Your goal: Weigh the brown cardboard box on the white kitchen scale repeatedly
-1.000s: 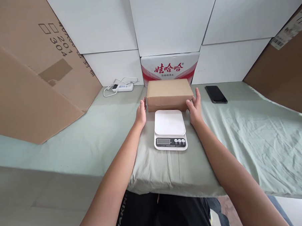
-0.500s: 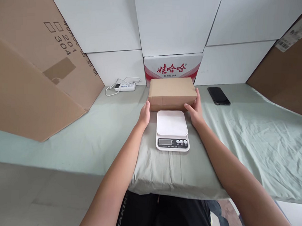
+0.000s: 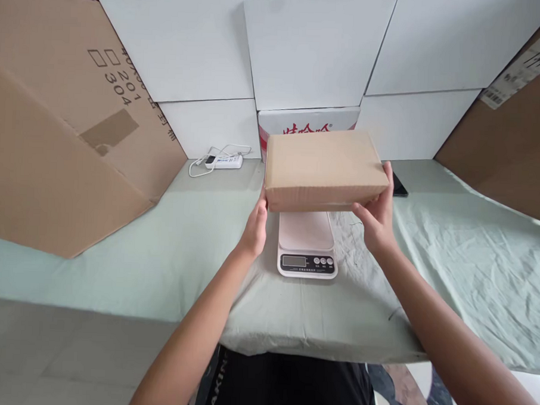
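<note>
A brown cardboard box [image 3: 323, 163] is held up off the table between my two hands. My left hand [image 3: 256, 226] presses against its left end, and my right hand [image 3: 377, 216] grips the lower right corner, thumb on the front face. Below the box, a white digital kitchen scale [image 3: 307, 243] lies on the cloth. The box hides the back part of the weighing plate. The scale's display looks blank, with round buttons beside it.
A black phone [image 3: 400, 187] lies at the right, partly hidden by the box and hand. White power strip [image 3: 224, 161] with a cable sits back left. Large cartons [image 3: 54, 127] flank the green-clothed table [image 3: 151, 263]; white boxes [image 3: 316, 55] form the back wall, with a red-lettered carton [image 3: 278, 120] among them.
Both hands have lifted the cardboard box from behind the scale and brought it nearer, over the scale's back part. Its right end has swung right, covering part of the phone.
</note>
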{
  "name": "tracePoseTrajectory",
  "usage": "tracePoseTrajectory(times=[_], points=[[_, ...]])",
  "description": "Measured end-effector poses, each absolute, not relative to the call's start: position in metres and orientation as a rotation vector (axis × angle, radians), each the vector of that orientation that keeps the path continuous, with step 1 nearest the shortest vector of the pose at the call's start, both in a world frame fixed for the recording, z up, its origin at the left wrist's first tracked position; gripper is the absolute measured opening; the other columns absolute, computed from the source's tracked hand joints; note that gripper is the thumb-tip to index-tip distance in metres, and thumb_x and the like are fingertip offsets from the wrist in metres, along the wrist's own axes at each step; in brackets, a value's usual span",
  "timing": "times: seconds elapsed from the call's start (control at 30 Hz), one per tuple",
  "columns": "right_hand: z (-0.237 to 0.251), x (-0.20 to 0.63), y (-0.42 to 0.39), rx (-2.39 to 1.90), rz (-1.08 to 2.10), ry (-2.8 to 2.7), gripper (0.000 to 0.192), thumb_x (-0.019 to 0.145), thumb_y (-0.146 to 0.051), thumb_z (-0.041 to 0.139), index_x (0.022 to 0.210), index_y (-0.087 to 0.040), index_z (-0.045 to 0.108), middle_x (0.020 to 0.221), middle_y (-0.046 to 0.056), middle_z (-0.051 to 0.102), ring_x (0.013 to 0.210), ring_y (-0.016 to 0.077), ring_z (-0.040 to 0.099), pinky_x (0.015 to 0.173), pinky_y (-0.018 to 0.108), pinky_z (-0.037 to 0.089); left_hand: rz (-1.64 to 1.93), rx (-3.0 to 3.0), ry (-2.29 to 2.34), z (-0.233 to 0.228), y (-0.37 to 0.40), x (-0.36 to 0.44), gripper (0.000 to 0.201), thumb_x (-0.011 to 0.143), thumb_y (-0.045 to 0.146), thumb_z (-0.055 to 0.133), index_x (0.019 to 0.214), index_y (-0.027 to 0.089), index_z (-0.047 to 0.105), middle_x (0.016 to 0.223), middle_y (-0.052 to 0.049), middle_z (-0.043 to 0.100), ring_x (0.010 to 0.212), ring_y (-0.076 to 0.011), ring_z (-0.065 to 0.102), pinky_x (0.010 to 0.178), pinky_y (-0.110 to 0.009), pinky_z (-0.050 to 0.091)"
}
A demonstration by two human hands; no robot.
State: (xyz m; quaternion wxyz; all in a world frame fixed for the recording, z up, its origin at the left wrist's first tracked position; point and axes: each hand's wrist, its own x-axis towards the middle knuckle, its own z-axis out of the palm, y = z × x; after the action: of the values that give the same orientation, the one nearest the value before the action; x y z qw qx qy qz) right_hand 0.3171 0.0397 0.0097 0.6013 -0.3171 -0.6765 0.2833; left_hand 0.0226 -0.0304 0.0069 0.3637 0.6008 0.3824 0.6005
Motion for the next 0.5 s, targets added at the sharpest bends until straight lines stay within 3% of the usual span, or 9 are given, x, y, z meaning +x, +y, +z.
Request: tracePoseTrajectory(times=[0.27, 0.5], points=[[-0.025, 0.321, -0.023, -0.87, 0.656, -1.589, 0.121, 0.09, -0.077, 0.082, 0.182, -0.049, 0.01, 0.193, 0.004, 0.025, 0.18, 0.0448, 0.027, 0.144, 0.076, 0.031, 1.398, 1.515, 1.085, -0.01, -0.09, 0.014, 0.083, 0.111, 0.083, 0.031, 0.171, 0.03, 0.054, 0.18, -0.011, 0.055, 0.176, -0.0361, 0.04, 0.146, -0.055, 0.032], [-0.03, 0.32, -0.021, -0.895, 0.714, -1.584, 0.122, 0.091, -0.075, 0.081, 0.182, -0.047, 0.007, 0.192, 0.006, 0.025, 0.179, 0.0429, 0.029, 0.145, 0.074, 0.03, 1.354, 1.531, 1.141, -0.011, -0.091, 0.015, 0.084, 0.111, 0.082, 0.029, 0.171, 0.029, 0.053, 0.183, -0.012, 0.052, 0.176, -0.0369, 0.038, 0.147, -0.056, 0.028]])
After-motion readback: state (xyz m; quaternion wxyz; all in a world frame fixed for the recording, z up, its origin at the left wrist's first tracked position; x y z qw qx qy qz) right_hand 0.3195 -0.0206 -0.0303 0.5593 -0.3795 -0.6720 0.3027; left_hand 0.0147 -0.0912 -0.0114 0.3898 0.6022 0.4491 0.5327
